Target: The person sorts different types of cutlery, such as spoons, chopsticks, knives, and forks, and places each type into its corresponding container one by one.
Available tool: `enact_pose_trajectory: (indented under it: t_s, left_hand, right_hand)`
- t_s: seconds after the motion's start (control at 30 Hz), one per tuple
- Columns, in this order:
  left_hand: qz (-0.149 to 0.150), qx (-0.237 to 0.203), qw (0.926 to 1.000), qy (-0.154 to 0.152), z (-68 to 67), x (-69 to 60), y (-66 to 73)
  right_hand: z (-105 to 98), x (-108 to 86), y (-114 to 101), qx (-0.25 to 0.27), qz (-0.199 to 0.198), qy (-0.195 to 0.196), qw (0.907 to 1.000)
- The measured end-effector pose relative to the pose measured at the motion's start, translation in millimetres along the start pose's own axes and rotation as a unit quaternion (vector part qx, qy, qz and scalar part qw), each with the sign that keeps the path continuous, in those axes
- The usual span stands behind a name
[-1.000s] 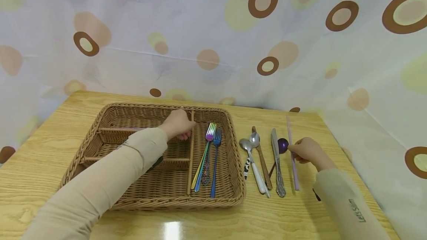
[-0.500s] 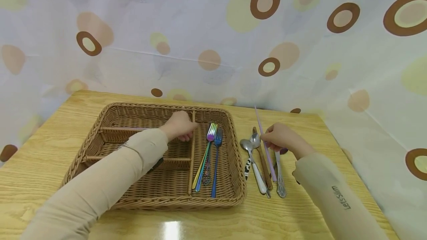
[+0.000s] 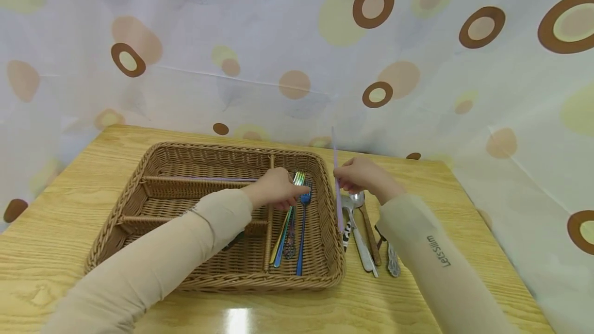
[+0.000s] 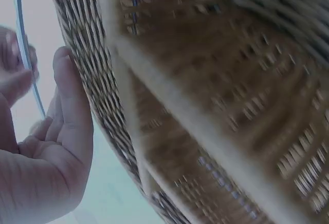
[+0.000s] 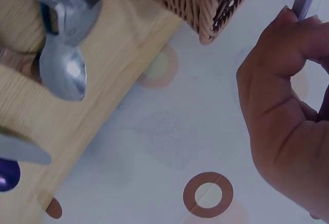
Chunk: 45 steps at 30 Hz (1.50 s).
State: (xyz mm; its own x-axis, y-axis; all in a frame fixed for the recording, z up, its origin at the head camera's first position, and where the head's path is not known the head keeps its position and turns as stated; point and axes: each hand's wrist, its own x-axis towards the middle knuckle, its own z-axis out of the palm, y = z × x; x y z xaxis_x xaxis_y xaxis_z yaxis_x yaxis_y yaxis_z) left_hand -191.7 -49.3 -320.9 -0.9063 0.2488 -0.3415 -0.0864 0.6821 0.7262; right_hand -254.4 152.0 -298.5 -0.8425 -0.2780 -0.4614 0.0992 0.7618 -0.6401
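Right hand (image 3: 364, 175) pinching lilac stick (image 3: 339, 207) between thumb and fingers. Stick looking long, slim, straight, tapering toward 12 o'clock, thicker end pointing to 6. It's showing along wicker basket's (image 3: 241, 281) 3 o'clock rim, spoons (image 5: 62, 72) lying at its 5 o'clock. Left hand (image 3: 277, 188) hanging over forks (image 3: 305, 199), fingers loosely bent, gripping nothing.

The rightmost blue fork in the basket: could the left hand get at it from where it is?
Probably yes: the left hand looks empty, its thumb appears over the tines of the blue fork, and the handle lies uncovered in the basket.
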Motion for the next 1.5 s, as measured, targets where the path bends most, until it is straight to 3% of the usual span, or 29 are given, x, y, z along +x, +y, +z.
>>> enact_pose_trajectory:
  t_s: [0.27,0.47,0.67,0.77,0.87,0.97,1.17,1.23,1.4,1.5]
  left_hand:
    - [0.042,-0.024,0.997,-0.06,23.1,0.4,18.2]
    - [0.039,-0.047,0.9961,-0.063,23.7,-1.1,20.0]
    - [0.031,-0.02,0.9986,-0.037,12.5,-3.6,12.9]
    - [0.035,0.024,0.9991,-0.01,-0.4,-6.0,7.1]
    - [0.039,0.095,0.9945,0.021,-17.5,-8.2,-0.5]
    - [0.042,0.174,0.9825,0.05,-36.4,-10.5,-9.2]
    - [0.057,0.315,0.9429,0.091,-71.3,-17.2,-31.4]
    - [0.057,0.347,0.9309,0.099,-80.7,-19.2,-41.7]
    - [0.045,0.394,0.9124,0.103,-100.4,-23.6,-69.4]
    - [0.037,0.431,0.8949,0.108,-110.4,-26.5,-84.4]
  right_hand:
    - [11.9,3.1,-10.9,0.062,0.002,0.0,0.9981]
    - [15.1,2.5,-12.3,0.096,0.005,-0.009,0.9954]
    - [16.0,1.2,-9.2,0.105,-0.007,-0.005,0.9945]
    - [14.4,-0.5,-5.9,0.095,-0.01,0.007,0.9954]
    - [11.4,-2.1,-0.6,0.089,-0.004,0.02,0.9958]
    - [7.1,-5.3,7.0,0.087,-0.003,0.023,0.9959]
    - [-7.7,-14.3,28.5,0.104,0.01,0.022,0.9943]
    - [-14.1,-16.7,36.4,0.116,0.016,0.024,0.9928]
    - [-30.5,-22.8,57.6,0.129,0.022,0.034,0.9908]
    - [-38.2,-27.8,70.9,0.127,0.028,0.042,0.9906]
